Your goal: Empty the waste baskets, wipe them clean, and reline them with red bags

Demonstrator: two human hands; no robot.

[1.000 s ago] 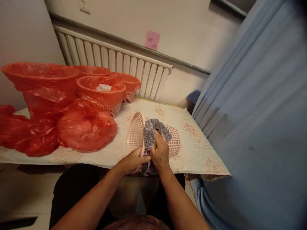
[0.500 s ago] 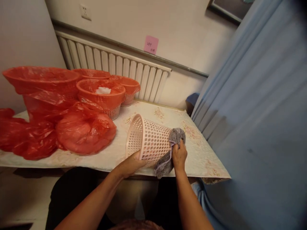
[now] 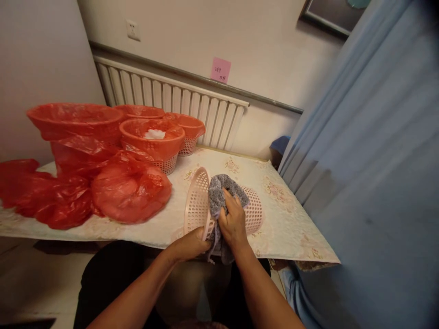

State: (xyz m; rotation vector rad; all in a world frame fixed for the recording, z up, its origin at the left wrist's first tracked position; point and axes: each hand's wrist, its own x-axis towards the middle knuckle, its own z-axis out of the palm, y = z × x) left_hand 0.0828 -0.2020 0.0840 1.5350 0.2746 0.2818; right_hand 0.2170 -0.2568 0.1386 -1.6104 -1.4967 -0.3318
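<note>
A pale pink perforated wastebasket [image 3: 254, 212] lies on its side at the table's front edge, its mouth facing left. My left hand [image 3: 190, 243] grips the lower part of its rim, thumb outside and the other fingers mostly hidden. Against the basket's outer wall, near the rim, my right hand [image 3: 234, 221] presses a grey fuzzy cloth [image 3: 222, 192]. The fingers lie over the cloth and part of it hangs down below the hand. Much of the basket's side is covered by the cloth and hand.
Several baskets lined with red plastic bags stand at the left, one nearer basket [image 3: 152, 145] with white paper inside. Loose red bags [image 3: 132, 192] lie before them. The table [image 3: 291, 228] has a floral cover. A radiator [image 3: 164, 93] runs behind; a blue curtain [image 3: 363, 160] hangs right.
My right hand has moved the cloth left along the basket, from near its base to near the rim. My left hand keeps its hold on the rim. The view has shifted slightly.
</note>
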